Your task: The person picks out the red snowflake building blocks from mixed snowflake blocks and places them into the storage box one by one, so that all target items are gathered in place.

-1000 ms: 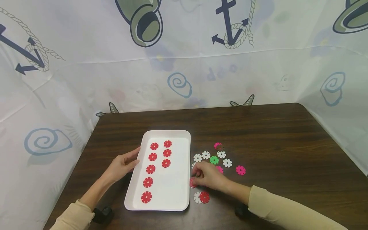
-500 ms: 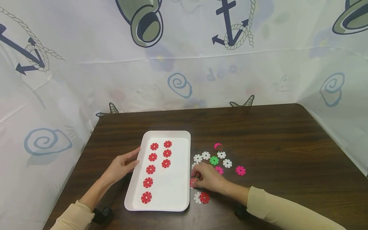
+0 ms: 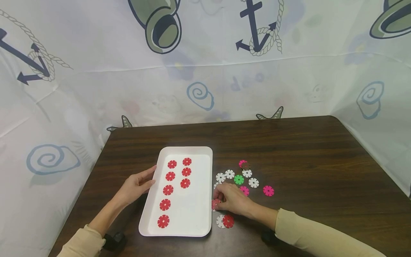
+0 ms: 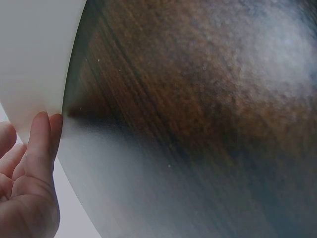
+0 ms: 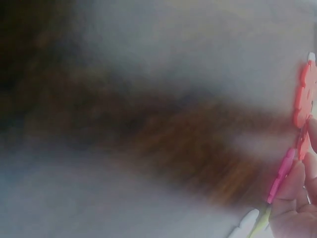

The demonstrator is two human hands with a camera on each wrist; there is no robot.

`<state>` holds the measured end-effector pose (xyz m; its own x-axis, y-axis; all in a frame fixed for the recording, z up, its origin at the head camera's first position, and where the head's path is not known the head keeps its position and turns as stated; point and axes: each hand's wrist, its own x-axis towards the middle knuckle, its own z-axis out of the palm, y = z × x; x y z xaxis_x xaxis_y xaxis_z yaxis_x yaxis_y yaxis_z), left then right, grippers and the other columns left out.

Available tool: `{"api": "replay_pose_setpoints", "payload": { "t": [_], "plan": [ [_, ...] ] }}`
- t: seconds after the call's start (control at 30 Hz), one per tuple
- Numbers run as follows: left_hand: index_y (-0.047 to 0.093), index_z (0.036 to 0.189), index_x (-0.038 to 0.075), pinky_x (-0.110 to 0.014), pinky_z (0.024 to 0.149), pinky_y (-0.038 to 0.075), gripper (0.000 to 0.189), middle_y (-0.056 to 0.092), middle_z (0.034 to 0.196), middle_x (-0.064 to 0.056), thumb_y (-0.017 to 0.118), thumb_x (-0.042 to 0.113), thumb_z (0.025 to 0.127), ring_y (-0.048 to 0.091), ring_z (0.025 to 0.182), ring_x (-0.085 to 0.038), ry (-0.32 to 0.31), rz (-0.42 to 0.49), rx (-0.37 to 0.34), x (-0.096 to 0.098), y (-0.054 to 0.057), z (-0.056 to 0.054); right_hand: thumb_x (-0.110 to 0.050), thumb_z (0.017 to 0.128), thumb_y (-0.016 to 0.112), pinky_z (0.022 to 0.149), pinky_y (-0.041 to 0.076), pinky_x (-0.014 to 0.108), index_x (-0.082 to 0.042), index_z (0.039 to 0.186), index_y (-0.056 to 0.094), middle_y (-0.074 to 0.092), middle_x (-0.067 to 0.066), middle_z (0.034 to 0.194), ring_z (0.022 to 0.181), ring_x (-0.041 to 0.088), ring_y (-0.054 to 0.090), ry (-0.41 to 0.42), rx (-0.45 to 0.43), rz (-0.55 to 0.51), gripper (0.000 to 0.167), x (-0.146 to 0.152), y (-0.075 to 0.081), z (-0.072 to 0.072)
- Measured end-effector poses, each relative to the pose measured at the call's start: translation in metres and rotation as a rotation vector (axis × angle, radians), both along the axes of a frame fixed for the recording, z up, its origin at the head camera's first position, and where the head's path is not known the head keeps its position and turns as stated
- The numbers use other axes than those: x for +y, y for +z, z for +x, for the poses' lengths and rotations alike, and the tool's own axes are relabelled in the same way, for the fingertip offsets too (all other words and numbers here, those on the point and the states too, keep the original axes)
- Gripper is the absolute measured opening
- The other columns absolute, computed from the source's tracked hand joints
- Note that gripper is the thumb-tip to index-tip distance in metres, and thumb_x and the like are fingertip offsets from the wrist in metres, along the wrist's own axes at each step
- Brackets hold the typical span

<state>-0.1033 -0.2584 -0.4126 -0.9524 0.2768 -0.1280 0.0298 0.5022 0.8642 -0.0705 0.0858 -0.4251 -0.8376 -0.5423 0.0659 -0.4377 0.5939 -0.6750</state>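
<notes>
The left hand [image 3: 136, 187] touches the left rim of a white rectangular tray [image 3: 192, 223]. Its fingers [image 4: 40, 134] lie fairly straight against the tray's edge in the left wrist view. Red notched plastic discs lie flat on the tray in two columns, the left one longer, among them a lower-left disc [image 3: 163, 221]. Just off the tray's right edge, the right hand [image 3: 232, 198] pinches a red notched disc [image 3: 215, 204] between thumb and fingertips, which partly cover it. Part of a white disc shows at that spot.
Right of the tray lie several loose discs: white [image 3: 253, 182], green [image 3: 239, 179] and pink [image 3: 268, 191]. A red disc [image 3: 228, 221] overlaps a white one [image 3: 220, 221] near the front. The dark wooden table [image 3: 305, 153] backs onto a printed curtain [image 3: 128, 85].
</notes>
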Motion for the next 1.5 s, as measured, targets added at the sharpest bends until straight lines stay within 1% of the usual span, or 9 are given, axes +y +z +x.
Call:
{"api": "replay_pose_setpoints", "payload": {
  "t": [0.17, 0.53, 0.87, 1.13, 1.3, 1.5],
  "plan": [
    [0.035, 0.145, 0.005, -0.037, 0.087, 0.053, 0.063, 0.043, 0.14, -0.026, 0.063, 0.012, 0.09, 0.059, 0.112, -0.038, 0.002, 0.004, 0.0, -0.0002, -0.0009, 0.0005, -0.009, 0.069, 0.081, 0.056, 0.039, 0.018, -0.011, 0.078, 0.061, 0.059, 0.0, 0.068, 0.064, 0.008, 0.049, -0.004, -0.016, -0.002, 0.022, -0.0005, -0.0002, 0.0005],
    [0.035, 0.145, 0.005, -0.037, 0.086, 0.053, 0.063, 0.043, 0.14, -0.026, 0.063, 0.012, 0.09, 0.059, 0.112, -0.038, 0.002, 0.005, 0.003, -0.0002, -0.001, 0.0007, -0.007, 0.069, 0.081, 0.056, 0.038, 0.018, -0.013, 0.077, 0.06, 0.056, -0.004, 0.066, 0.065, 0.007, 0.048, -0.008, -0.024, -0.011, 0.022, -0.0011, 0.0, 0.0008],
    [0.034, 0.145, 0.006, -0.037, 0.086, 0.053, 0.063, 0.043, 0.14, -0.026, 0.063, 0.014, 0.09, 0.059, 0.112, -0.038, 0.005, -0.005, 0.002, -0.0001, -0.0007, 0.0003, -0.001, 0.071, 0.078, 0.054, 0.041, 0.018, -0.011, 0.078, 0.06, 0.055, 0.0, 0.068, 0.065, 0.009, 0.048, -0.015, -0.048, -0.048, 0.022, -0.0015, 0.0011, 0.0009],
    [0.034, 0.145, 0.006, -0.036, 0.086, 0.053, 0.063, 0.043, 0.14, -0.026, 0.063, 0.014, 0.09, 0.058, 0.113, -0.038, -0.007, 0.0, 0.01, -0.0004, -0.0014, -0.0003, 0.003, 0.072, 0.076, 0.054, 0.045, 0.017, -0.007, 0.08, 0.06, 0.055, -0.001, 0.068, 0.061, 0.002, 0.047, 0.004, -0.098, -0.118, 0.021, 0.0008, 0.0004, -0.0007],
    [0.034, 0.145, 0.006, -0.036, 0.086, 0.053, 0.063, 0.043, 0.14, -0.026, 0.063, 0.014, 0.09, 0.058, 0.113, -0.039, -0.005, -0.005, 0.009, -0.0002, -0.0007, -0.0003, 0.004, 0.074, 0.075, 0.05, 0.046, 0.017, -0.005, 0.083, 0.06, 0.055, -0.001, 0.069, 0.059, 0.003, 0.047, 0.003, -0.145, -0.155, 0.02, 0.0036, 0.0015, -0.0027],
    [0.034, 0.145, 0.005, -0.037, 0.086, 0.053, 0.062, 0.042, 0.141, -0.026, 0.062, 0.013, 0.09, 0.057, 0.114, -0.039, -0.001, -0.009, 0.002, 0.0007, 0.001, 0.0002, 0.003, 0.074, 0.075, 0.048, 0.046, 0.018, -0.005, 0.084, 0.06, 0.056, -0.001, 0.069, 0.058, 0.006, 0.049, -0.034, -0.185, -0.181, 0.019, 0.0074, 0.0056, -0.0053]
  ]
}}
